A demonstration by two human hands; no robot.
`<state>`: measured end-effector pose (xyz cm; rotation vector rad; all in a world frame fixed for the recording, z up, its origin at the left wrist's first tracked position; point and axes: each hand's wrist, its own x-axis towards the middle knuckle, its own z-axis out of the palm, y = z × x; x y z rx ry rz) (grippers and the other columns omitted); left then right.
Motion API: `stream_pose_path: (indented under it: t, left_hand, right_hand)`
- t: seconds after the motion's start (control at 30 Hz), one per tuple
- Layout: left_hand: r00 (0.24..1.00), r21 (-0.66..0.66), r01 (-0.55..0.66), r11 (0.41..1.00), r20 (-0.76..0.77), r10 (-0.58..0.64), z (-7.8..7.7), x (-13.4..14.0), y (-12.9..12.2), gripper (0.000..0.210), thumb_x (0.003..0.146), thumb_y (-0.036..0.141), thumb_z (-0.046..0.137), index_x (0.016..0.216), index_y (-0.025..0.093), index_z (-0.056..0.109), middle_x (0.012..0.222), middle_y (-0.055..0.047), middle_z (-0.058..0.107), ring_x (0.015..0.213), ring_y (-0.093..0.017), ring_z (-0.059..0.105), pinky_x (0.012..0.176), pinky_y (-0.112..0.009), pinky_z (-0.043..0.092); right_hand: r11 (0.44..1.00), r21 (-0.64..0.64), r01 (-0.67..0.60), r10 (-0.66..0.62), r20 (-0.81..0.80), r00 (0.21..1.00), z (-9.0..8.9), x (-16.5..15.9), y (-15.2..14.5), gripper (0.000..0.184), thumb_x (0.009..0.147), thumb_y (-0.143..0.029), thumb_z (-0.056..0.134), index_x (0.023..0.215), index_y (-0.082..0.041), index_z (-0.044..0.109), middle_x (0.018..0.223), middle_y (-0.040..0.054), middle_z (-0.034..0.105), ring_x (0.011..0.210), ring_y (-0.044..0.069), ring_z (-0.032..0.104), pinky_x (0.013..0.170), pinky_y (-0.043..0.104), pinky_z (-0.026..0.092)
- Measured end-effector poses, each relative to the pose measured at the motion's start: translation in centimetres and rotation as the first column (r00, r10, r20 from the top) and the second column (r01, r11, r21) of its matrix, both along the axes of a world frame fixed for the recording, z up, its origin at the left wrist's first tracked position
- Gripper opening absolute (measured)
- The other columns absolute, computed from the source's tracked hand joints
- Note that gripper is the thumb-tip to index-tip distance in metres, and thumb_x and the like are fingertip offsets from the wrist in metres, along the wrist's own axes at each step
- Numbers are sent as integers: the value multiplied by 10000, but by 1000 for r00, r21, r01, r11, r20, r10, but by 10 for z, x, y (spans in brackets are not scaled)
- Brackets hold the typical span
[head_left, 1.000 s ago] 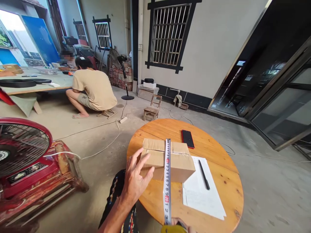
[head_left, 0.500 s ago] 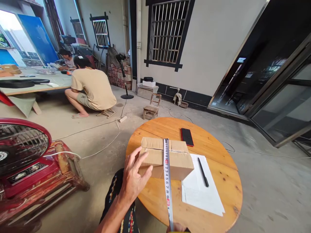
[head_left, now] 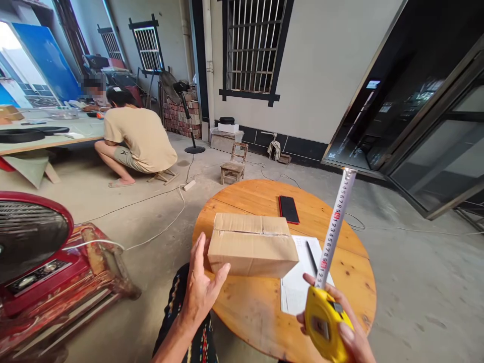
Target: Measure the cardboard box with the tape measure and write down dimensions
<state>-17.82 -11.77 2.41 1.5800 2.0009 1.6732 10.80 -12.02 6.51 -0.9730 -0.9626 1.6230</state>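
Observation:
A brown cardboard box [head_left: 251,247] sits on the round wooden table [head_left: 257,312], its taped top seam facing up. My left hand [head_left: 202,280] is at the box's left end, fingers apart and thumb spread along the near side; whether it touches the cardboard I cannot tell. My right hand [head_left: 350,322] grips a yellow tape measure [head_left: 325,322] at the table's right front. Its silver blade [head_left: 335,227] is extended and points up and away, clear of the box. Right of the box lie white paper sheets [head_left: 295,290] with a black pen [head_left: 312,257] on them, partly hidden by the blade.
A phone with a red edge [head_left: 289,209] lies behind the box. To the left stands a red fan [head_left: 34,267] on a wooden stand. A small wooden chair [head_left: 233,166] is beyond the table. One person [head_left: 138,133] sits at a long table, another behind.
The tape blade has lifted off the box and swung right, with my right hand rising into view holding the case. My left hand has shifted slightly left and down.

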Motion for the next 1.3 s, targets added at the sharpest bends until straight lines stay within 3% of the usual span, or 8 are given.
stream_pose_path:
  t: [0.07, 0.23, 0.37, 0.5, 0.63, 0.73, 1.0, 1.3]
  left_hand:
    - [988, -115, 66, 991, 145, -49, -9, -1, -3, 716, 896, 453, 571, 1502, 236, 257, 1465, -144, 465, 1314, -298, 492, 1046, -463, 441]
    - [959, -265, 89, 960, 284, -11, -3, -14, 0, 444, 927, 534, 451, 1232, 232, 567, 1155, -85, 695, 1074, -270, 654, 904, -403, 521]
    - [970, -250, 5, 968, 236, 56, 16, -29, 7, 531, 924, 538, 447, 1352, 229, 507, 1281, -97, 634, 1166, -275, 605, 973, -416, 481]
    - [984, -277, 20, 961, 174, 29, 16, -34, 12, 604, 926, 515, 457, 1437, 198, 410, 1355, -133, 569, 1228, -281, 563, 1028, -450, 447]
    - [997, -175, 29, 984, 71, -16, 7, -34, 14, 631, 927, 454, 504, 1493, 257, 309, 1533, -106, 363, 1383, -261, 399, 1115, -443, 371]
    - [998, -138, 60, 989, 7, -60, 5, -35, 23, 588, 929, 433, 519, 1468, 259, 361, 1577, -95, 271, 1445, -250, 290, 1158, -438, 311]
    - [996, -70, 87, 994, -14, -88, 8, -46, 50, 368, 912, 384, 539, 1241, 230, 594, 1388, -95, 502, 1328, -244, 465, 1092, -397, 410]
    - [997, -47, 78, 996, -3, -78, 6, -45, 51, 361, 902, 358, 552, 1229, 214, 607, 1370, -100, 517, 1318, -241, 477, 1088, -375, 416]
  right_hand:
    - [997, 4, 82, -82, 34, 996, -3, -3, 17, 571, 698, -565, 726, 1184, -312, 563, 1152, 45, 690, 758, 266, 715, 662, 405, 559]
    - [999, 2, -44, 44, 22, 999, 0, -24, 42, 580, 730, -531, 718, 1207, -261, 527, 957, 52, 700, 730, 252, 709, 591, 348, 547]
    - [986, 73, -152, 152, -4, 988, 19, -42, 74, 525, 759, -519, 695, 1169, -237, 527, 907, 52, 677, 728, 245, 703, 567, 327, 544]
    - [989, 87, -123, 122, 13, 992, 40, -53, 98, 468, 782, -523, 664, 1114, -213, 550, 950, 59, 659, 724, 241, 698, 544, 319, 541]
    - [987, 39, -159, 160, -13, 987, 49, -54, 79, 412, 807, -518, 636, 1110, -254, 546, 1238, 82, 589, 724, 227, 702, 549, 336, 547]
    - [957, -24, -290, 289, -28, 957, 50, -56, 57, 408, 821, -529, 616, 1090, -228, 560, 1204, 105, 602, 706, 232, 702, 518, 319, 530]
    - [821, -361, -443, 392, -210, 896, 41, -87, 30, 491, 853, -602, 574, 1073, -164, 567, 1107, 146, 683, 638, 243, 720, 456, 307, 544]
    - [764, -429, -481, 399, -270, 876, 35, -97, 19, 649, 817, -693, 570, 1085, -109, 660, 995, 176, 738, 648, 222, 717, 469, 242, 493]
